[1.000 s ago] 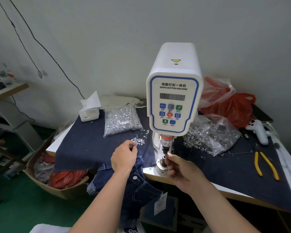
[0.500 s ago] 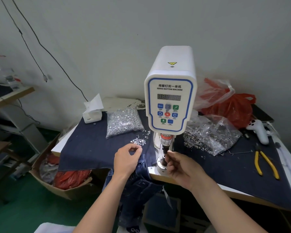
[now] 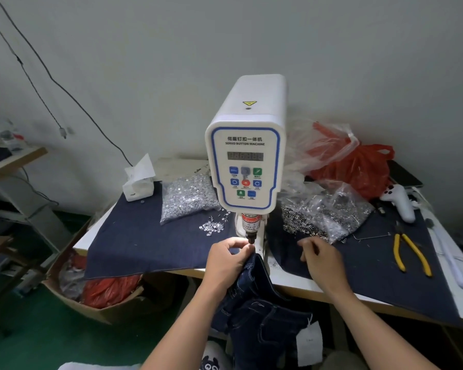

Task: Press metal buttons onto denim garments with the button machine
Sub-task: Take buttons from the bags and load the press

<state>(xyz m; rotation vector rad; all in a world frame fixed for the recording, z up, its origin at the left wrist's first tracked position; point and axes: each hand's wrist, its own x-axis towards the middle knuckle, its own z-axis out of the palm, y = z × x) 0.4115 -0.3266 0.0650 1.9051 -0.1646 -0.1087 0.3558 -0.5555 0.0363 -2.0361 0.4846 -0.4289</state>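
Observation:
The white servo button machine [image 3: 247, 145] stands at the table's front edge, its black press tip [image 3: 250, 239] pointing down. My left hand [image 3: 226, 259] pinches the top edge of the dark denim garment [image 3: 254, 303] right under that tip. The rest of the garment hangs off the table with a white tag. My right hand [image 3: 320, 259] rests on the dark cloth to the right of the machine, fingers loosely curled, holding nothing that I can see. A clear bag of silver buttons [image 3: 187, 198] and loose buttons [image 3: 213, 225] lie left of the machine.
A bag of dark metal button parts [image 3: 329, 214] lies right of the machine, with yellow-handled pliers [image 3: 409, 253], a white controller [image 3: 400, 202] and red plastic bags [image 3: 358, 166] beyond. A tissue box [image 3: 138, 184] sits at back left. A cardboard box [image 3: 96, 292] stands on the floor at left.
My right hand left the press tip and moved right onto the cloth. My left hand brought the denim edge up under the tip.

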